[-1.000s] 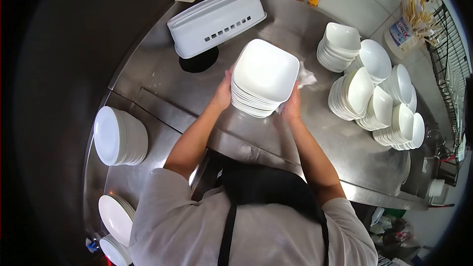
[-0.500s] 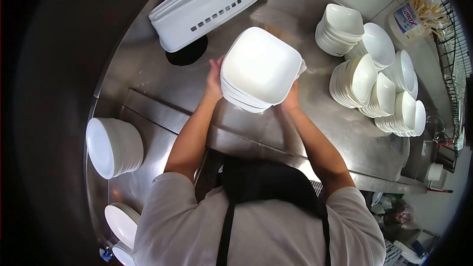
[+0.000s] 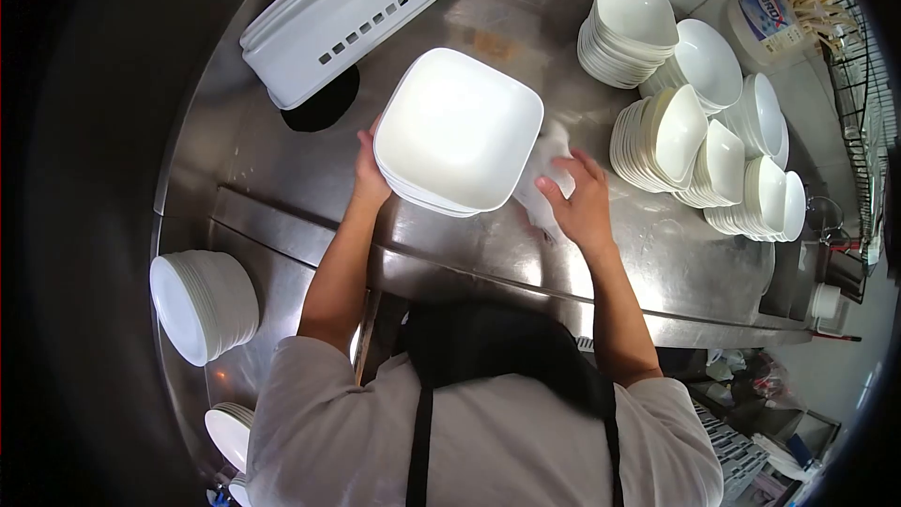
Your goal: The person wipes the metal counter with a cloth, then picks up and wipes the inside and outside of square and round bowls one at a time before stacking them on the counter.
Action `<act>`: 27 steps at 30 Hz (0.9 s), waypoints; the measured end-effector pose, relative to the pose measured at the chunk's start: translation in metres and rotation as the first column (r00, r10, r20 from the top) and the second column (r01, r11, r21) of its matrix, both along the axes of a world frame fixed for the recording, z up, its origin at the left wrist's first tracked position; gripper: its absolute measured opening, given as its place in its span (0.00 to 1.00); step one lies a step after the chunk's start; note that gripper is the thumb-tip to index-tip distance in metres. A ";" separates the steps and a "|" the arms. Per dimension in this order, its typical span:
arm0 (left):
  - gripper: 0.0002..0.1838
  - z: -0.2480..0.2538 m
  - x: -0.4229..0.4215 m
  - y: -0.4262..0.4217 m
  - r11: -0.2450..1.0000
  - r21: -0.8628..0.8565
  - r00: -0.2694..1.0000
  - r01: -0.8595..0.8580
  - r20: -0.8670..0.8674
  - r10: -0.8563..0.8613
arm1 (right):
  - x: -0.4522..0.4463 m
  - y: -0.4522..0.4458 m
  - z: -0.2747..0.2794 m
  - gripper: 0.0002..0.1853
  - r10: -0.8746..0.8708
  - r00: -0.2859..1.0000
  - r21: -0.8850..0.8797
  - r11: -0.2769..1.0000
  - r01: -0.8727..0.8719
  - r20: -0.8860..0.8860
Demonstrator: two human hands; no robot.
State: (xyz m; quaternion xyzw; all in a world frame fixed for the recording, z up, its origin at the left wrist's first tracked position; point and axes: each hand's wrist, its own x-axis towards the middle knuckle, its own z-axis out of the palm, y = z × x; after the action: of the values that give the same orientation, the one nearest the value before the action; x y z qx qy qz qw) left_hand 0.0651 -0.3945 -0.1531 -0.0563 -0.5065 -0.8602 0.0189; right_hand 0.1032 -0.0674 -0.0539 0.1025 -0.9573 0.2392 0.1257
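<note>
A stack of square white bowls [image 3: 458,131] is tilted toward me above the steel counter. My left hand [image 3: 372,169] grips its left side, with part of the fingers hidden behind the bowls. To the right of the stack, my right hand [image 3: 580,199] is off the bowls, its fingers spread and curved beside a white cloth [image 3: 544,178]. The cloth lies partly behind the stack's right edge. Whether the fingertips touch it is hard to tell, but they are not closed around it.
Several stacks of white bowls [image 3: 657,136] stand at the right. A pale plastic basket [image 3: 347,23] sits at the upper left. Plate stacks [image 3: 205,305] stand at the left. A tub of wooden sticks [image 3: 770,19] and a wire rack [image 3: 859,103] are at the upper right.
My right hand has let go of the stack and moved right, its fingers opening. The stack, still in my left hand, has shifted left in view. More of the white cloth shows.
</note>
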 end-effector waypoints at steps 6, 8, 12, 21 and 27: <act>0.44 -0.006 0.050 0.041 0.933 0.078 0.935 -0.353 -0.008 0.354 | -0.061 -0.048 -0.058 0.32 0.361 0.901 -0.965 0.191 0.182 0.242; 0.44 0.013 0.051 0.055 0.927 0.051 0.923 -0.371 -0.092 0.375 | -0.084 -0.060 -0.062 0.34 0.431 0.864 -0.963 0.179 0.201 0.260; 0.44 0.016 0.044 0.058 0.887 0.182 0.904 -0.424 0.031 0.426 | -0.112 -0.075 -0.038 0.43 0.638 0.683 -0.924 0.130 0.359 0.355; 0.48 0.027 0.013 0.037 0.880 0.323 0.936 -0.347 0.181 0.302 | -0.092 -0.092 -0.022 0.51 0.715 0.575 -0.889 0.145 0.435 0.398; 0.49 0.011 -0.012 0.010 0.927 0.292 0.959 -0.234 0.224 0.171 | -0.058 -0.090 -0.034 0.56 0.674 0.643 -0.927 0.194 0.322 0.365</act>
State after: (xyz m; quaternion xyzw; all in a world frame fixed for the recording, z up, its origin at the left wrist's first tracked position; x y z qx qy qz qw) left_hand 0.0527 -0.3842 -0.1426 0.0847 -0.3650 -0.9247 0.0669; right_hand 0.0450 -0.1576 -0.0874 0.0211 -0.5207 0.8099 -0.2691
